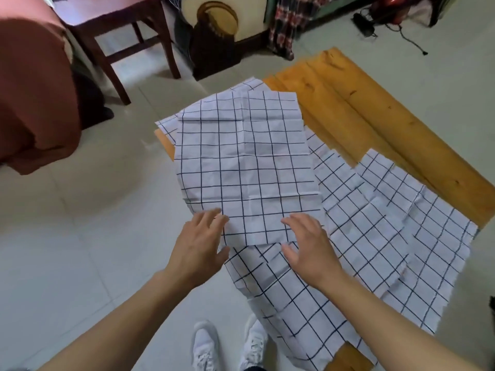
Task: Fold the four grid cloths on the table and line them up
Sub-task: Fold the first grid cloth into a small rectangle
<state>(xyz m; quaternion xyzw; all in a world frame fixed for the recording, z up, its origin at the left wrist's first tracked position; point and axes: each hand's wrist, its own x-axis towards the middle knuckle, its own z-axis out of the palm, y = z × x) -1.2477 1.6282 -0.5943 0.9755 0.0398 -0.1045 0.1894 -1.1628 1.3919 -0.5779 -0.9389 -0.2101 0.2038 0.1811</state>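
Several white cloths with a dark grid overlap on a wooden table (380, 121). The top cloth (246, 167) lies flat on the table's left part, its near edge between my hands. My left hand (199, 249) rests with straight fingers on its near left corner. My right hand (308, 250) lies flat on its near right corner. Under it, a larger cloth (292, 311) hangs over the table's near edge. Another cloth (417, 231) spreads to the right, creased. A further cloth's corner (249, 85) shows at the far edge.
A dark wooden chair (123, 36) stands at the far left on the tiled floor. A brown-red draped cloth (32, 89) hangs at the left. Cables (407, 36) lie on the floor at the far right. My white shoes (230, 344) are below the table's near edge.
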